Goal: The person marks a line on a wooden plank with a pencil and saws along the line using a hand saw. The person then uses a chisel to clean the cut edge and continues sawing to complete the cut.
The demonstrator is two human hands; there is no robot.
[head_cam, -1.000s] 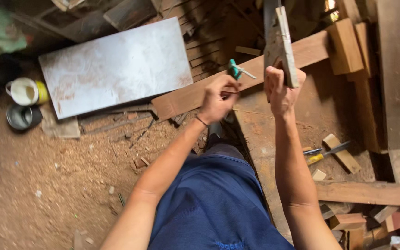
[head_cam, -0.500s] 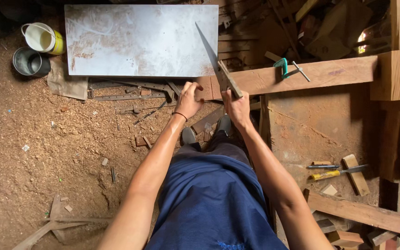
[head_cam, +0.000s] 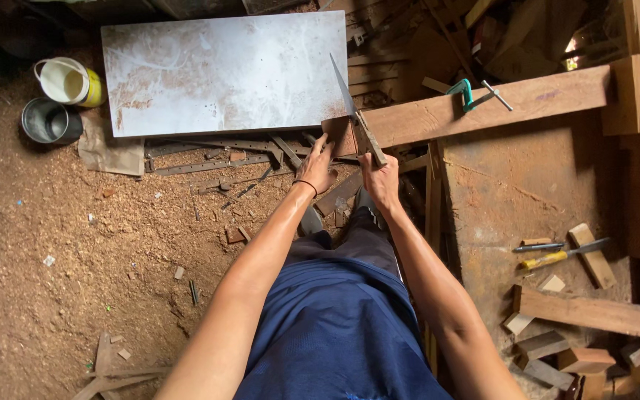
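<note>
1. Our right hand has its fingers closed around the saw handle at frame centre.
2. Our left hand presses open fingers on the plank end, beside the blade.

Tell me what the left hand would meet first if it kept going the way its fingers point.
Most likely the sawn end of the long wooden beam: the left hand already touches it there, beside the saw.

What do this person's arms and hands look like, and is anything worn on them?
Both arms are bare from the shoulder down, with no sleeves and no gloves. The left hand has a thin dark band around its wrist. The right hand wears nothing.
</note>
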